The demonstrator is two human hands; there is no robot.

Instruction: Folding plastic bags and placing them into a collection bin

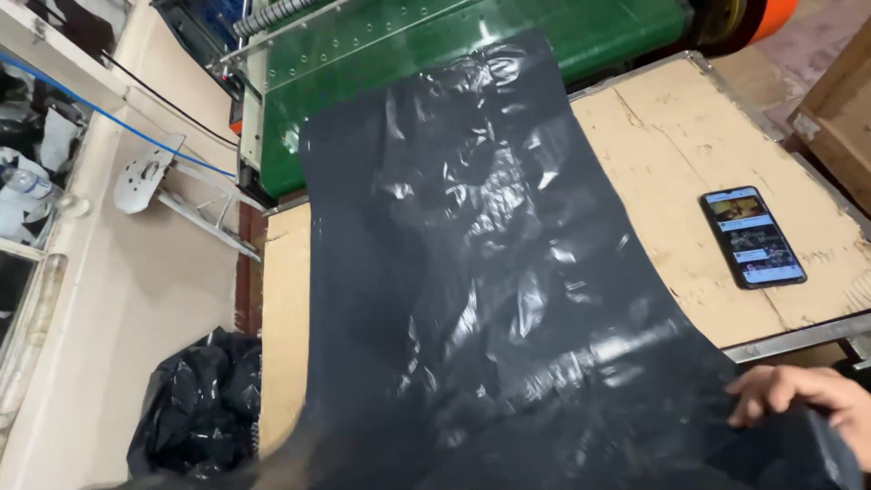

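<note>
A big black plastic sheet lies flat along a worn wooden table, running from the green machine at the far end down to the near edge. The right hand rests on the sheet's near right corner, its fingers curled close together, pressing on the plastic. A phone with a lit screen lies on the table, right of the sheet. A pile of black plastic sits on the floor to the left.
</note>
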